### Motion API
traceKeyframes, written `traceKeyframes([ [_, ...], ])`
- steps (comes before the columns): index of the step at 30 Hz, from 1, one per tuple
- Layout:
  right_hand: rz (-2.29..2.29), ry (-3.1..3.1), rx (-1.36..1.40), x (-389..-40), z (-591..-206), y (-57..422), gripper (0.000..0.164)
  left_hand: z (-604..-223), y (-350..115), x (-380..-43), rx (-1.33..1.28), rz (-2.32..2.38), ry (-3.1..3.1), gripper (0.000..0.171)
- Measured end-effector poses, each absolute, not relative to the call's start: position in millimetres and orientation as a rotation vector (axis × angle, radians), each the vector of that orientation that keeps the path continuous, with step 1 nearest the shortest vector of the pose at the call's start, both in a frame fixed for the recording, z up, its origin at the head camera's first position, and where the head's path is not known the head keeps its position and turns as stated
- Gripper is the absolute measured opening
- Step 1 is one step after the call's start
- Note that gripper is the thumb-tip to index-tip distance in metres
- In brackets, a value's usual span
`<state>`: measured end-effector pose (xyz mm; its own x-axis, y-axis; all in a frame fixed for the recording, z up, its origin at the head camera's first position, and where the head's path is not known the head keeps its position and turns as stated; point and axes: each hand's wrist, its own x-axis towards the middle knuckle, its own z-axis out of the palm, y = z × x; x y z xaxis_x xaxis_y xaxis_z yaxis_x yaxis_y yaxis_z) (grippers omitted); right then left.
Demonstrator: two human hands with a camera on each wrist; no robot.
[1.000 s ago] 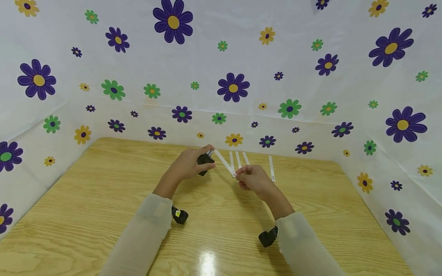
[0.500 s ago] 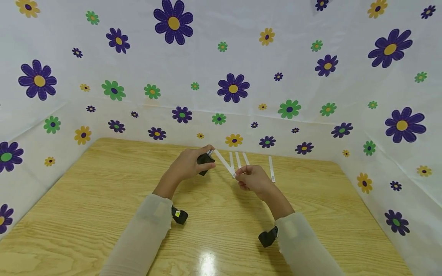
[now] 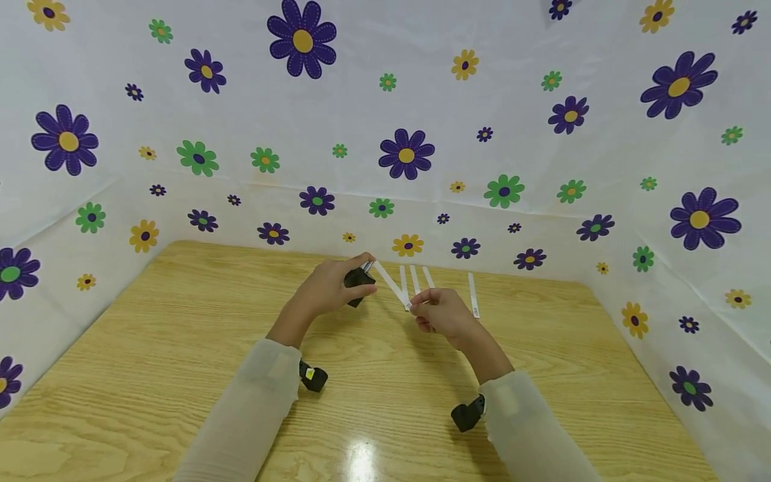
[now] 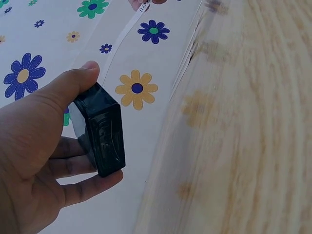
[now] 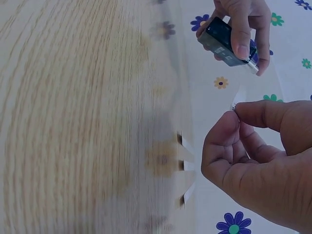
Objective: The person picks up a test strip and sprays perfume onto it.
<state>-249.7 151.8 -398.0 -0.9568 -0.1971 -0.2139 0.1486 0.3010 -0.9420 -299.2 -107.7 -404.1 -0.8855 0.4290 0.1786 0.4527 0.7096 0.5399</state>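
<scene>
My left hand (image 3: 328,286) grips a small black glass spray bottle (image 4: 108,139), like a perfume bottle. One finger lies on its silver spray top (image 5: 252,67). My right hand (image 3: 446,314) pinches the near end of a narrow white paper strip (image 3: 388,281) between thumb and fingertips. The strip slants up to the left, its far end right by the spray top. In the left wrist view the same strip (image 4: 127,30) bends slightly and bears dark print near the pinched end. Both hands are raised over the back of the table.
Several similar white strips lie near the back edge of the wooden table (image 3: 385,402); a separate strip (image 3: 474,294) with small print is to their right. A white flower-printed cloth (image 3: 241,120) encloses the back and sides. Black cameras (image 3: 313,378) sit at both wrists.
</scene>
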Motion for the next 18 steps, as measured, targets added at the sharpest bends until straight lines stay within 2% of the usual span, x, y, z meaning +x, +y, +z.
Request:
traceKeyframes([
  [18, -1.691, 2.288, -0.045, -249.3, -399.0, 151.3, 0.010, -407.1, -108.6, -300.9, -0.762, -0.914, -2.869, 0.063],
])
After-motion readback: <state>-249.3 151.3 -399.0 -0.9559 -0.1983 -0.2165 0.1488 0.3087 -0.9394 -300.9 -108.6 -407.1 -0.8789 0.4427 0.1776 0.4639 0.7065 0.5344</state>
